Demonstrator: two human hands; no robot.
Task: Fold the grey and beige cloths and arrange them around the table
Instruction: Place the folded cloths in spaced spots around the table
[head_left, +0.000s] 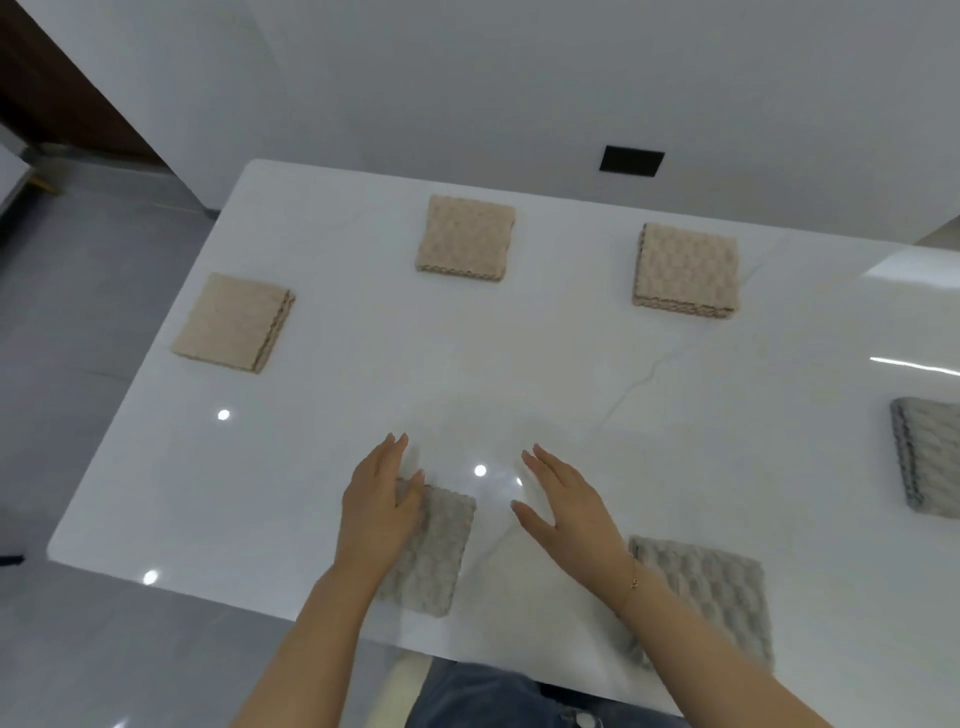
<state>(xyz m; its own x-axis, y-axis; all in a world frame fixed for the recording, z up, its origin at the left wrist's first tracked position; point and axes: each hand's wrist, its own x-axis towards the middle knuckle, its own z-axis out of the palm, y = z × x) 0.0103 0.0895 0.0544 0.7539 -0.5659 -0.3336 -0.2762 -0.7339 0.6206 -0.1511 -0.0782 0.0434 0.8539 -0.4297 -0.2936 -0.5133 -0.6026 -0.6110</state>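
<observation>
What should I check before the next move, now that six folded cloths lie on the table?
1. Three beige cloths folded and set apart along the far side, left, middle, right: ok.
2. Three grey cloths folded on the near side, near left, near right, far right: ok, though the far right one is cut off by the frame edge.
3. Left hand resting flat on the near-left grey cloth, fingers straight: ok.
4. Right hand open, holding nothing: ok.
5. Near-left grey cloth square to the table edge: not ok, it lies tilted.
6. More unfolded cloths left: cannot tell.
</observation>
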